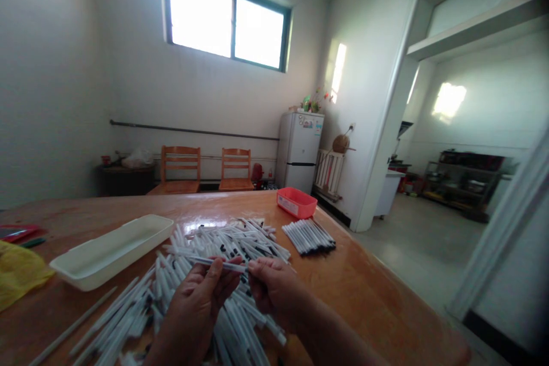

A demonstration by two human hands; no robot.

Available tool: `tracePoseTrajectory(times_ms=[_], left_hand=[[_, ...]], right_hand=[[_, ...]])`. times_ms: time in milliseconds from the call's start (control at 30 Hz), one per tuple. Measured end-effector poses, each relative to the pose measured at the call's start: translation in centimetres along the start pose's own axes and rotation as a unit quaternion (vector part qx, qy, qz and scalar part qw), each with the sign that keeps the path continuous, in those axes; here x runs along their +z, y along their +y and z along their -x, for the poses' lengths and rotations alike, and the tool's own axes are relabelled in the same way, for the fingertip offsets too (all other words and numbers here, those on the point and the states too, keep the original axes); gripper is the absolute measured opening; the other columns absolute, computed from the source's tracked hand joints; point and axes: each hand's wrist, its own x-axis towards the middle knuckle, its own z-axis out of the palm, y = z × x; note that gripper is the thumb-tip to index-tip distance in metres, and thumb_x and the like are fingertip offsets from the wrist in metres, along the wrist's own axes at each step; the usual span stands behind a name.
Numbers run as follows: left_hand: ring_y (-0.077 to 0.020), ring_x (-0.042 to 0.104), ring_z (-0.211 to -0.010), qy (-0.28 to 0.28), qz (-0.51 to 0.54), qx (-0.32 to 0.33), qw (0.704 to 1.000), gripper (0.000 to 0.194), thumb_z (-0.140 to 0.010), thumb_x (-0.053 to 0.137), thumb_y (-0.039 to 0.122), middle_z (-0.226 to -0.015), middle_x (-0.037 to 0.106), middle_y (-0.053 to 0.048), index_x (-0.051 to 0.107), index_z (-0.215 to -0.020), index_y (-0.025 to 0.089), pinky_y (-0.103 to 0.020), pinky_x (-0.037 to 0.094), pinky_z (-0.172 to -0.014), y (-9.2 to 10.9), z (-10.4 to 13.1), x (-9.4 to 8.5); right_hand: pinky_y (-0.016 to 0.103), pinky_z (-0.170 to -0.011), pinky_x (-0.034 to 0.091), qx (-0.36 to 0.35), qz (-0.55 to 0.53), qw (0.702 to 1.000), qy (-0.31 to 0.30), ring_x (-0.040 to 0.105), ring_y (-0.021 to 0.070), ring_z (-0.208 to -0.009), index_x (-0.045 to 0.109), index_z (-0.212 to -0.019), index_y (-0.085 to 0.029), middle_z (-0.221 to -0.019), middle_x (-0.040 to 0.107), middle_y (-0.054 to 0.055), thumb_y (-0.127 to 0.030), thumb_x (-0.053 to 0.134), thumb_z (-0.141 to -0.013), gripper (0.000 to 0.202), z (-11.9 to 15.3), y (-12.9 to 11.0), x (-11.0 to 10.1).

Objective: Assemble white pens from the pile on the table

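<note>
1. Above the table (364,291): one white pen (234,267), gripped by its barrel between the thumb and fingers of the left hand (202,293); its right end is pinched by the closed fingers of the right hand (274,286).
2. Below and around both hands: a loose pile of pens (234,329), strewn in many directions.
3. Left of the pile: a long cream tray (114,251), set near yellow plastic (21,274).
4. Right of the pile: dark-ended pens (306,236), laid side by side.
5. Just behind these: a red basket (295,206).
6. By the back wall: wooden chairs (180,187) and a fridge (300,146).
</note>
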Motion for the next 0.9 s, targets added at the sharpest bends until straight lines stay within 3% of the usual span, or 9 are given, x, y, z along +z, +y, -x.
tracePoseTrajectory(times_ms=[167,233,400,567,633,767,900], left_hand=[[-0.0199,0.073,-0.086,-0.018,-0.005,-0.024,1.0,0.019,-0.085,0.068,0.019,-0.101,0.075,-0.01,0.062,-0.103,0.018,-0.034,0.059,-0.082,-0.5,-0.1,-0.1],[-0.0175,0.072,-0.079,-0.01,-0.019,-0.027,0.999,0.023,-0.087,0.065,0.021,-0.098,0.074,-0.01,0.062,-0.109,0.019,-0.032,0.059,-0.075,-0.3,-0.2,-0.4],[-0.0112,0.063,-0.062,0.017,-0.04,-0.041,0.998,0.033,-0.088,0.063,0.024,-0.077,0.065,-0.002,0.064,-0.12,0.022,-0.023,0.054,-0.059,0.7,-0.2,-0.9],[-0.0058,0.046,-0.05,0.018,-0.077,-0.032,0.996,0.037,-0.082,0.069,0.034,-0.066,0.053,0.005,0.066,-0.117,0.022,-0.015,0.039,-0.044,0.7,-0.4,-1.4],[-0.0047,0.038,-0.045,0.002,-0.102,-0.023,0.995,0.04,-0.081,0.07,0.037,-0.062,0.049,0.007,0.063,-0.117,0.022,-0.014,0.032,-0.04,0.6,-0.5,-1.7],[-0.0042,0.032,-0.042,-0.019,-0.143,-0.013,0.989,0.043,-0.079,0.071,0.039,-0.059,0.045,0.011,0.056,-0.116,0.024,-0.014,0.029,-0.039,0.7,-0.7,-2.0],[-0.0041,0.033,-0.042,-0.01,-0.157,-0.011,0.987,0.041,-0.077,0.073,0.039,-0.06,0.049,0.01,0.056,-0.11,0.023,-0.014,0.027,-0.038,1.1,-0.7,-1.9]], right_hand=[[0.019,-0.037,0.02,0.023,0.058,0.998,-0.017,0.035,0.0054,-0.035,0.059,-0.076,-0.015,-0.049,0.052,-0.004,-0.055,0.051,-0.09,0.044,0.5,-1.1,-0.9],[0.019,-0.038,0.021,0.008,0.09,0.996,0.025,0.037,0.0057,-0.036,0.06,-0.076,-0.014,-0.049,0.054,-0.003,-0.057,0.046,-0.092,0.048,0.8,-2.1,-2.1],[0.02,-0.041,0.022,-0.06,0.15,0.978,0.135,0.036,0.0059,-0.041,0.056,-0.075,-0.016,-0.052,0.053,-0.005,-0.049,0.057,-0.086,0.034,1.4,-4.0,-5.5],[0.021,-0.045,0.028,-0.058,0.253,0.95,0.174,0.039,0.0077,-0.043,0.056,-0.077,-0.017,-0.051,0.051,-0.006,-0.041,0.053,-0.087,0.026,1.4,-3.8,-6.7],[0.021,-0.049,0.031,-0.082,0.32,0.928,0.173,0.044,0.0089,-0.049,0.057,-0.077,-0.016,-0.055,0.054,-0.004,-0.035,0.055,-0.086,0.021,1.5,-3.8,-6.4],[0.022,-0.055,0.032,-0.143,0.479,0.855,0.138,0.05,0.0109,-0.063,0.062,-0.077,-0.016,-0.068,0.058,-0.002,-0.021,0.059,-0.079,0.006,2.9,-4.8,-5.0],[0.022,-0.054,0.031,-0.122,0.542,0.83,0.049,0.05,0.011,-0.063,0.065,-0.082,-0.018,-0.071,0.06,-0.002,-0.015,0.059,-0.076,0.009,5.2,-5.4,-3.6]])
